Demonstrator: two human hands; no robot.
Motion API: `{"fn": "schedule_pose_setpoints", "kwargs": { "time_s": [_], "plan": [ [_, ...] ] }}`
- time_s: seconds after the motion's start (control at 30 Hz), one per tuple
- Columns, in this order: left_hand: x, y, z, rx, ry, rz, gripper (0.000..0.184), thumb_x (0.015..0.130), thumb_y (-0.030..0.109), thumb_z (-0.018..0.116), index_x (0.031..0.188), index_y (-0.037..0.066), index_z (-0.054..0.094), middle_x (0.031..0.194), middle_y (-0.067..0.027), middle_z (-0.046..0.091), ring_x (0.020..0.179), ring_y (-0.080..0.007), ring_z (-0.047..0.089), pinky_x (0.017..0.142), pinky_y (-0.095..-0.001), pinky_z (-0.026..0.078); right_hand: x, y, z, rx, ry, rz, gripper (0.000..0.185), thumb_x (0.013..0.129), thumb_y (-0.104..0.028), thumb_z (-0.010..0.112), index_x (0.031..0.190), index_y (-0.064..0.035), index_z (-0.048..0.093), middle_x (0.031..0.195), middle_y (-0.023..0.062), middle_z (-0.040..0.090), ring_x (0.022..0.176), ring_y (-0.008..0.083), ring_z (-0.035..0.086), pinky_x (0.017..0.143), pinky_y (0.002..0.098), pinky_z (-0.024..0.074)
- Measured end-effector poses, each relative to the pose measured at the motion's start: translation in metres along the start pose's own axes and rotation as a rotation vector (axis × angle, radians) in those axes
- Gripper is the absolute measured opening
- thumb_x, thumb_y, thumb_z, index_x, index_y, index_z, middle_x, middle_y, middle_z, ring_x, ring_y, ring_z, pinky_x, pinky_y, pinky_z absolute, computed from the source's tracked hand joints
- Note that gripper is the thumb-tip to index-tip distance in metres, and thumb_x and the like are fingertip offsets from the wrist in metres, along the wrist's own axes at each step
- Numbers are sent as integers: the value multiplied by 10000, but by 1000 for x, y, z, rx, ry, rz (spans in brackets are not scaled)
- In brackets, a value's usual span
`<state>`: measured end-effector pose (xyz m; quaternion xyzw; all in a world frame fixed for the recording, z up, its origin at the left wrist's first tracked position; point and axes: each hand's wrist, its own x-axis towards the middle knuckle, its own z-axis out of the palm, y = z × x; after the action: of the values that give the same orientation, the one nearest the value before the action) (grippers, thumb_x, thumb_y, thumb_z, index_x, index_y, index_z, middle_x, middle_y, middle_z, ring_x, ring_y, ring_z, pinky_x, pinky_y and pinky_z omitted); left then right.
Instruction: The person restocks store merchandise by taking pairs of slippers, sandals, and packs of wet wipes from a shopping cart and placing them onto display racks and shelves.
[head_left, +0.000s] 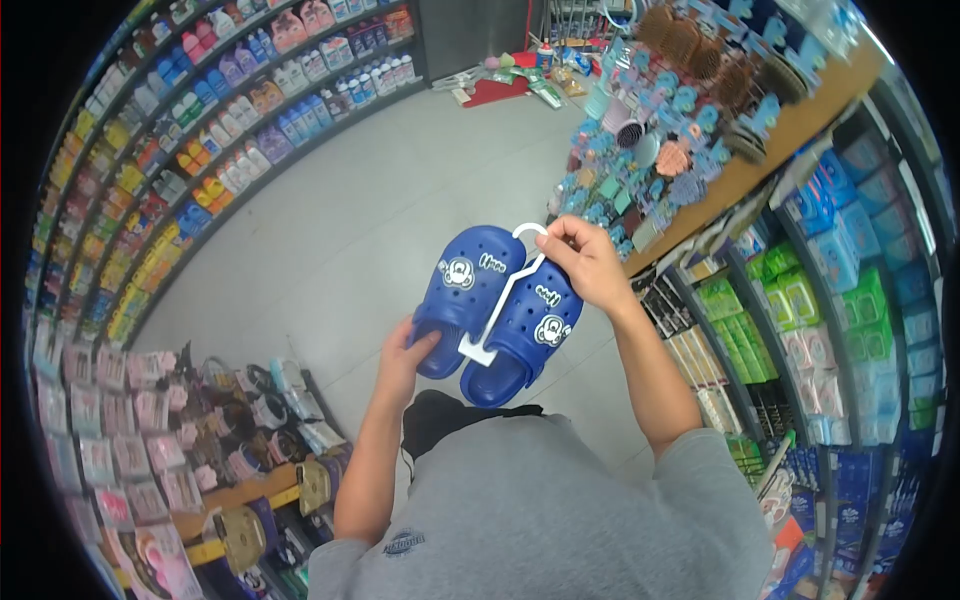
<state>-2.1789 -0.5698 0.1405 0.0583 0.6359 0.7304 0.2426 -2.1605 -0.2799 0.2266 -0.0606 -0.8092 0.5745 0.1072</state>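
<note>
A pair of blue clogs (468,305) with white cartoon faces and lettering hangs together on a white plastic hanger (499,305), in front of my body. My right hand (588,262) pinches the hanger near its hook, at the top of the right clog. At the left clog, my left hand (402,362) grips the side near the heel opening, its thumb resting inside. The fingers under that clog are hidden.
Shelves of bottles (290,120) curve along the left. Hairbrushes (690,50) hang on a rack at upper right, above shelves of green packs (790,295). Hair accessories (240,410) hang at lower left. Assorted goods (520,80) lie on the floor (380,190) at the back.
</note>
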Motion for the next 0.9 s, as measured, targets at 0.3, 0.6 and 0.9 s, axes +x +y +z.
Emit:
{"fn": "schedule_pose_setpoints", "kwargs": {
  "time_s": [0.3, 0.6, 0.9],
  "plan": [
    [211, 38, -69, -88, -143, -85, 302, 894, 77, 593, 1191, 24, 588, 1093, -39, 624, 1002, -127, 572, 888, -276, 440, 183, 14, 43, -35, 160, -178, 178, 858, -160, 669, 778, -14, 606, 712, 2, 544, 606, 60, 456, 557, 225, 381],
    [466, 144, -98, 74, -373, 13, 303, 893, 72, 593, 1190, 13, 579, 1052, -44, 636, 970, -121, 581, 862, -269, 445, 381, 13, 36, -64, 437, -104, 150, 843, -147, 683, 779, -18, 641, 751, 17, 565, 652, 80, 470, 599, 233, 387],
    [649, 154, -55, 221, -561, -97, 260, 814, 3, 677, 1055, 2, 578, 977, -52, 645, 905, -120, 603, 801, -264, 474, 490, 74, -7, -88, 666, 52, 152, 850, -134, 674, 822, 8, 630, 799, 45, 604, 749, 137, 527, 702, 266, 428]
  ]
}}
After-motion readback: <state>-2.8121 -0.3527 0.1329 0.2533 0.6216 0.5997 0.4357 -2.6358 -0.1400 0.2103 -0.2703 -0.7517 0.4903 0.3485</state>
